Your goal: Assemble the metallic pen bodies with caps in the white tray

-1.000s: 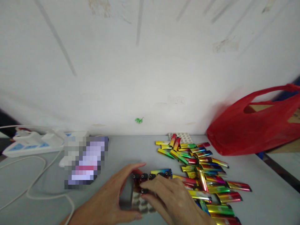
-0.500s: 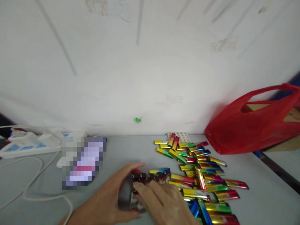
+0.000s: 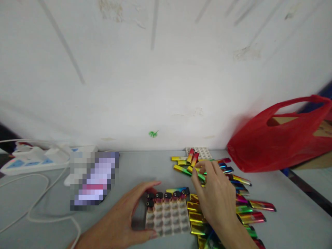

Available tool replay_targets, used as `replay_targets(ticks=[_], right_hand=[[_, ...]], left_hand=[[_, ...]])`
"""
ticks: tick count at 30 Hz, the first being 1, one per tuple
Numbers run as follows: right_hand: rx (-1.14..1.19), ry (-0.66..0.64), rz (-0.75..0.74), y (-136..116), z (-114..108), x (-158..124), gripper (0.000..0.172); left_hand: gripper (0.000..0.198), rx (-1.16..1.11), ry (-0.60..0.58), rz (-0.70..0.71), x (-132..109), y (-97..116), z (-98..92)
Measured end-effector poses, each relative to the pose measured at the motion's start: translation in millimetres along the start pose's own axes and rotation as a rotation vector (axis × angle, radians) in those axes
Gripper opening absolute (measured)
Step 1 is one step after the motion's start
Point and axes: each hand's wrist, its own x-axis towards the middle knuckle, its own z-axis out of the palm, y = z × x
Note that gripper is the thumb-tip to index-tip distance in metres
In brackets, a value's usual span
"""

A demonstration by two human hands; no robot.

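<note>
Right hand across from tray to lighters, fingers' hold unclear; left hand, fingers clamped around tray's end.

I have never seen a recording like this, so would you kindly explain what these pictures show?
There is no machine, only a person's two bare hands, seen by one camera worn on the head, looking forward and down. The left hand holds a pale tray by its left end; several black-topped lighters stand in it. The right hand is over more shiny lighters lying on the table; whether it holds one is unclear. A power strip sits at left, a red bag at right.
</note>
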Motion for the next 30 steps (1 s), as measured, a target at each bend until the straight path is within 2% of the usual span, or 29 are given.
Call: replay_targets(ticks=[3, 5, 9, 12, 14, 19, 21, 24, 28, 30], right_hand=[[-0.224, -0.189, -0.042, 18.5, 7.4, 6.4, 0.010], [-0.315, -0.256, -0.075, 25.6, 12.5, 3.8, 0.011], [-0.432, -0.251, -0.138, 30.9, 19.0, -4.0, 0.007], [-0.383, -0.210, -0.169, 29.5, 18.7, -2.2, 0.011], [-0.227, -0.178, -0.135, 25.2, 14.5, 2.5, 0.017], [0.548, -0.143, 0.076, 9.4, -3.5, 14.4, 0.021], [0.770, -0.164, 0.181, 5.9, -7.4, 17.2, 0.019], [1.045, -0.209, 0.316, 3.6, -6.9, 19.9, 0.021], [1.499, -0.190, 0.521, -0.2, -2.4, 23.4, 0.030], [1.641, -0.205, 0.602, -1.5, -1.8, 25.0, 0.033]], left_hand=[[0.094, 0.003, -0.003, -0.011, 0.5, 3.5, -0.9], [0.094, 0.002, -0.006, -0.010, 0.5, 4.8, -1.2], [0.095, -0.001, -0.013, -0.019, -0.1, 5.7, -1.4], [0.096, 0.001, -0.019, -0.029, -0.4, 4.5, -1.1], [0.097, 0.006, -0.026, -0.025, -0.2, 2.3, -1.0], [0.099, 0.021, -0.030, -0.006, -0.4, -2.1, -0.9], [0.099, 0.015, -0.032, -0.010, -1.0, -1.4, -1.1], [0.098, 0.003, -0.022, -0.028, -0.9, 2.1, -1.4], [0.096, -0.003, -0.021, -0.038, 0.6, 7.0, -1.5], [0.095, -0.004, -0.023, -0.043, 0.7, 7.4, -1.6]])
